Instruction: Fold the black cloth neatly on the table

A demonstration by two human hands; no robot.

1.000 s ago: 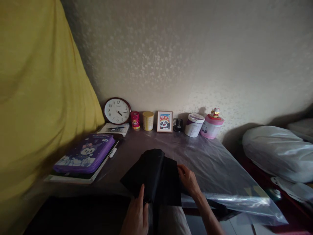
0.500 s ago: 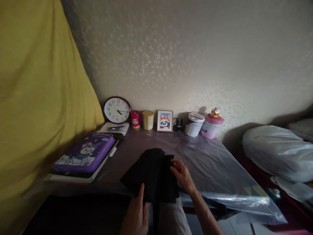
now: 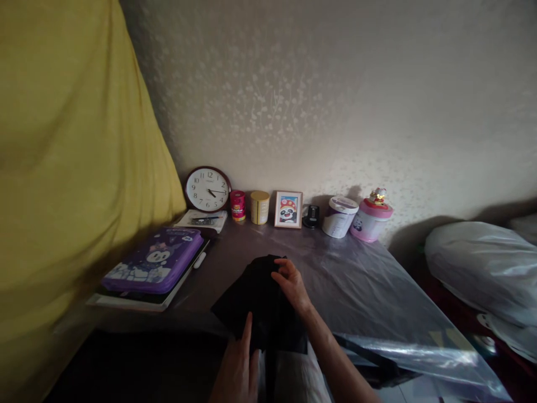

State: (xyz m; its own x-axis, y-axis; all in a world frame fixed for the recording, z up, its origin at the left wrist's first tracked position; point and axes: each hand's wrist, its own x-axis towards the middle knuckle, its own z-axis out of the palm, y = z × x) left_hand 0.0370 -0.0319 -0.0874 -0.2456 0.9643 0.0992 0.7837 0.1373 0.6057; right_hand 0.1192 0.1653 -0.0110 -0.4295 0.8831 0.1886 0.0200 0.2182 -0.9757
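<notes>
A piece of black cloth (image 3: 251, 291) with folded, overlapping panels rests over the table's near edge and my lap; its dark folds hide what it is exactly. My left hand (image 3: 240, 364) is at its lower left part, index finger stretched along the fabric and thumb beside it, with the other fingers hidden. At the upper right edge of the cloth, my right hand (image 3: 291, 285) has thumb and fingertips closed on the fabric.
A purple cartoon case (image 3: 155, 260) lies on books at the left. Along the wall stand a clock (image 3: 208, 189), a pink can (image 3: 238, 205), a yellow can (image 3: 260, 207), a panda picture (image 3: 288, 210), a black object (image 3: 311, 216) and two tubs (image 3: 340, 216). White bags (image 3: 482, 263) lie at right.
My right hand has moved left and slightly up, carrying the right flap of black cloth over the middle. My left hand stays at the lower left. The view has shifted slightly.
</notes>
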